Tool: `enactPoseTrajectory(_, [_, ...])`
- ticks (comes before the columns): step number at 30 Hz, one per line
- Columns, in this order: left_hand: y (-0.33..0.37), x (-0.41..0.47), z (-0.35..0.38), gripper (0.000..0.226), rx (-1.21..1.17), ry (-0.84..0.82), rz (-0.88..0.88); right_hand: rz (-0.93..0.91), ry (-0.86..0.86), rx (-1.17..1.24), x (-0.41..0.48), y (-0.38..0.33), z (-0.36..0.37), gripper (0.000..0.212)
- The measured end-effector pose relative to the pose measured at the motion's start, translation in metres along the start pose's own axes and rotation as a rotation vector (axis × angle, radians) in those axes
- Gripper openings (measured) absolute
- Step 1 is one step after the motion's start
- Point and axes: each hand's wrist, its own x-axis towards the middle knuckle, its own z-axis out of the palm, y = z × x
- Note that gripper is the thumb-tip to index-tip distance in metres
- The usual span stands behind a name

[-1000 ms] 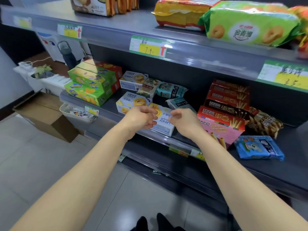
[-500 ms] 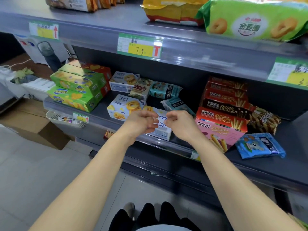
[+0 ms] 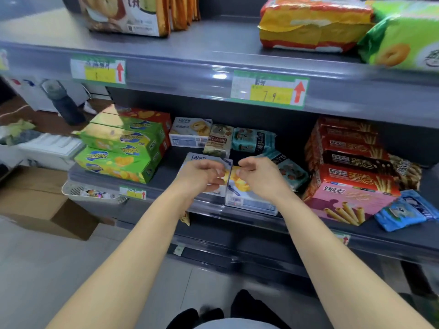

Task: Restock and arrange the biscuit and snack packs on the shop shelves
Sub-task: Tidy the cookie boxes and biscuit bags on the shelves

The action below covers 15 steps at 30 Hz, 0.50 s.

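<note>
Two pale blue Landy biscuit boxes lie side by side at the front of the middle shelf (image 3: 401,238). My left hand (image 3: 202,178) is on the left Landy box (image 3: 202,159), fingers curled round its right edge. My right hand (image 3: 260,178) curls over the top of the right Landy box (image 3: 247,200), which stands on its long side at the shelf lip. The fingertips of both hands nearly meet over the gap between the boxes. A third Landy box (image 3: 190,134) sits further back.
Green biscuit boxes (image 3: 118,162) are stacked to the left; teal packs (image 3: 251,140) lie behind. On the right sit red and pink stick-biscuit boxes (image 3: 344,205) and a blue pack (image 3: 403,210). Big bags fill the upper shelf (image 3: 213,43). A cardboard box (image 3: 35,205) and white basket (image 3: 90,193) are lower left.
The view has moved closer to the shelf. My left hand has shifted from the right box onto the left one, and the two boxes now stand pressed together.
</note>
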Motion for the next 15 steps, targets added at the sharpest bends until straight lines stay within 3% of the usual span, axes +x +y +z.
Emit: enactPoseTrajectory(15, [-0.013,0.033,-0.061,0.013,-0.021,-0.108,-0.019,0.126,0.097,-0.002,0.028,-0.018,0.05,0.033])
